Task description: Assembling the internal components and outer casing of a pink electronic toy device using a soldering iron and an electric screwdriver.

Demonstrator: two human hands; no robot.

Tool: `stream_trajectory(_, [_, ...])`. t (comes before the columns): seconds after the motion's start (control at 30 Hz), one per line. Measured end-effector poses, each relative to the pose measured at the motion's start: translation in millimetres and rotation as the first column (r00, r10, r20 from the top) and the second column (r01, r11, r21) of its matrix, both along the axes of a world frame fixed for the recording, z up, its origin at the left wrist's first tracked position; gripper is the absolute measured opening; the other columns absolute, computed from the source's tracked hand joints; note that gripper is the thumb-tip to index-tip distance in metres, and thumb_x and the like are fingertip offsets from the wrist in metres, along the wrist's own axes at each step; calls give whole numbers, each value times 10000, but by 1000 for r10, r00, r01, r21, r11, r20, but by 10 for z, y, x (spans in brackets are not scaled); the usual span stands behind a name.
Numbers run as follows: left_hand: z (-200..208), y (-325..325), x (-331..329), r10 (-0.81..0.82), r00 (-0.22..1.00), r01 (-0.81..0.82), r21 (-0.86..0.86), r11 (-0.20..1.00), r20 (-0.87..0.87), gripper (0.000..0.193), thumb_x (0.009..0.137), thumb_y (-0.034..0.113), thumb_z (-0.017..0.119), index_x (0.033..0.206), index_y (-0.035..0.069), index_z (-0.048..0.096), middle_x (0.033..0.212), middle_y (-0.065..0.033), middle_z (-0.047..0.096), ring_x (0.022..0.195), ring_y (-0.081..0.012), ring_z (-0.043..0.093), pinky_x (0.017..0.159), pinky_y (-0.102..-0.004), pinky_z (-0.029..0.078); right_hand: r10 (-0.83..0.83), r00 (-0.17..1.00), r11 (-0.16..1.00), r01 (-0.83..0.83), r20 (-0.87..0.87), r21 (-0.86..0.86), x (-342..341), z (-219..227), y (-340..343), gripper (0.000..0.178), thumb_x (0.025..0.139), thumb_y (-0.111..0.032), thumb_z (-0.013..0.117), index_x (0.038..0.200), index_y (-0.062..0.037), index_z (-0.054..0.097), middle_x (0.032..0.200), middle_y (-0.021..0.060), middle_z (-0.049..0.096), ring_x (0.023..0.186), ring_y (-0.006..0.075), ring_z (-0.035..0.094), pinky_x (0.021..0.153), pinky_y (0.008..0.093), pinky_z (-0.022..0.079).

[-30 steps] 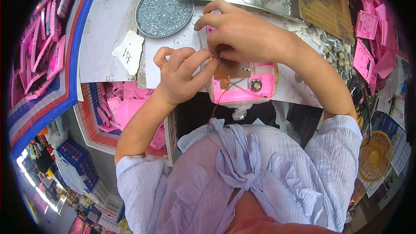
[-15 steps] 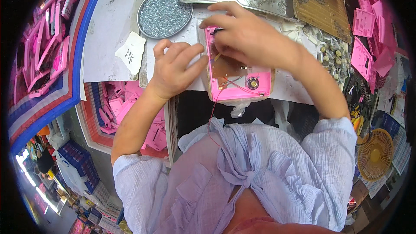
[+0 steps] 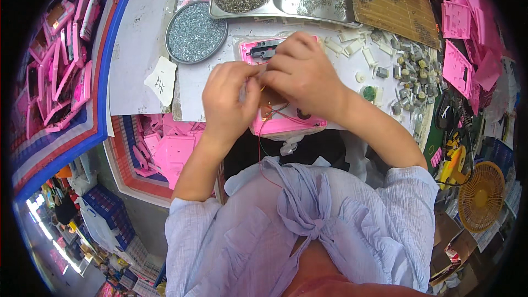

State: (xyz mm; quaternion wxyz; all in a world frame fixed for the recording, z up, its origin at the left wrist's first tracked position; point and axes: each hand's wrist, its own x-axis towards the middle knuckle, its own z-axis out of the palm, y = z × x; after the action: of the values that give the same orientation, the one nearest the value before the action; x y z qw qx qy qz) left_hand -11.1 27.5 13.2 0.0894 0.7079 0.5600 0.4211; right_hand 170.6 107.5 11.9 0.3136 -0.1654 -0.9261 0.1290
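A pink plastic casing [image 3: 283, 125] lies on plastic wrap at the table's front edge, with a black part [image 3: 263, 49] fixed near its far end. My left hand [image 3: 231, 96] and my right hand [image 3: 302, 74] meet over the middle of it, fingertips pinched together. A bit of thin yellow wire shows just below the fingertips; what they hold is hidden. Below the hands a brown circuit board [image 3: 269, 99] is partly visible. Thin red wires [image 3: 287, 114] run across the near part of the casing, and one hangs over the edge toward my clothing.
A round dish of small silvery screws [image 3: 197, 32] stands left of the casing. Behind it is a metal tray [image 3: 286, 14] of screws beside a brown board [image 3: 393, 0]. Small motors [image 3: 410, 71] and white plastic pieces lie to the right. Pink shells [image 3: 170, 151] fill a bin below left.
Both hands have come together over the casing: my left hand moved right, my right hand slightly nearer to me. The black part at the far end is now more exposed.
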Motion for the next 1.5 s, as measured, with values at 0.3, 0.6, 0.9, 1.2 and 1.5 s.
stream_trajectory(0.3, [-44, -81, -84, -85, 994, 74, -148, 986, -74, 160, 781, -13, 702, 936, 26, 695, 1029, -111, 675, 896, -306, 646, 773, -404, 522, -3, 1000, 996, 5, 25, -88, 398, 112, 148, 160, 743, -140, 733, 881, -104, 661, 893, 35, 646, 981, 309, 559, 917, 444, 453])
stream_trajectory(0.6, [296, 257, 354, -188, 949, 261, -298, 918, 253, 249, 859, 17, 687, 1107, 24, 675, 1017, -143, 698, 762, -272, 696, 684, -365, 566, -111, 965, 947, 30, -238, -319, 536, -101, 112, 191, 763, -42, 765, 927, -92, 679, 905, 50, 650, 960, 324, 546, 875, 413, 467])
stream_trajectory(0.9, [290, 369, 361, -92, 916, 312, -549, 775, 391, 163, 857, 37, 730, 1018, 22, 744, 854, -116, 720, 746, -235, 721, 668, -336, 572, -132, 941, 905, -13, -311, -424, 646, -87, 166, 186, 746, -39, 789, 914, -78, 720, 923, 38, 697, 955, 268, 568, 869, 376, 475])
stream_trajectory(1.2, [177, 395, 456, -276, 961, 276, -200, 940, 29, 142, 841, 45, 742, 983, 36, 748, 840, -105, 698, 745, -264, 699, 642, -370, 560, -146, 972, 889, 46, -186, -456, 704, 151, 79, 187, 746, -29, 765, 919, -84, 723, 908, 52, 673, 929, 283, 599, 852, 389, 490])
stream_trajectory(1.5, [328, 366, 430, -90, 897, 344, -553, 759, 434, 122, 930, 39, 688, 1036, -19, 701, 878, -40, 687, 765, -76, 648, 665, -249, 529, -216, 956, 974, 196, -198, -117, 671, 12, -75, 277, 685, -60, 785, 947, -97, 701, 975, 48, 662, 944, 299, 607, 822, 415, 505])
